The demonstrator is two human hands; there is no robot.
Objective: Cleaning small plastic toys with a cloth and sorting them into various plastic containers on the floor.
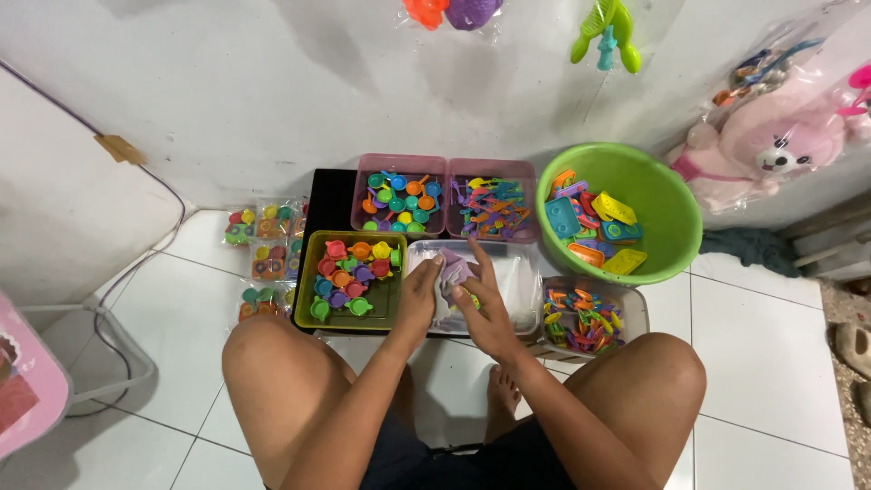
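- Sitting on a white tiled floor [771, 363], knees apart, a person works over a clear plastic tray [522, 290] set between the legs.
- Left hand [417, 304] and right hand [481, 313] meet over the tray; fingers of both curl together onto a small clear bag [454, 272] with purple and green bits inside.
- Bag lies above the tray's left half; its long axis seems to run away from the person, toward the wall, though the fingers cover much of it.
- Green tray [308, 299], left: small toy teapots and cups, red, orange, blue, purple, green.
- Two pink trays behind: left pink tray [363, 181] holds toy pans; right pink tray [522, 172] holds thin utensils, too small to sort.
- Green basin [671, 227], right: toy stoves and flat pieces, blue, yellow, orange.
- Clear box [635, 313] by the right knee: mixed coloured cutlery, partly cut off by the knee.
- Filled packets [263, 254] lie by the wall, far left.
- Pink plush toy [780, 145] in plastic wrap, cut off at the frame's right edge.
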